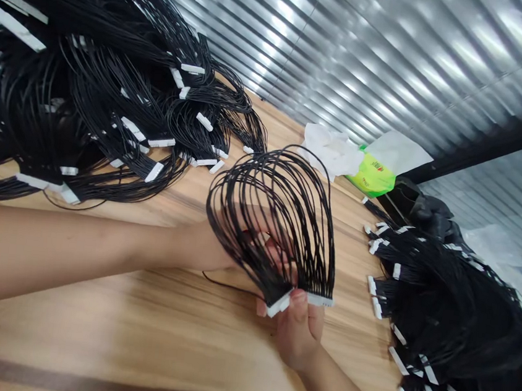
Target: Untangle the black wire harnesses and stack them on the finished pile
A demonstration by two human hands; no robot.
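On my screen, the black wires (pixel 292 273) end in white connectors (pixel 319 300), and the heaped harnesses (pixel 463 316) repeat that black and white. The bench (pixel 134 338) is pale honey wood streaked with darker brown grain. Behind it, the silver ribbed wall (pixel 388 53) shows alternating light and dark stripes. A lime-green packet (pixel 371 179) with a red mark lies beside white tissue (pixel 331 153).

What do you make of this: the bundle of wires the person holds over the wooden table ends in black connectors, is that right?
No, the connectors are white, not black; only the wires are black. The head view shows the bundle of black wires ending in white connectors, held by the right hand, with the left hand behind it, over the wooden table.
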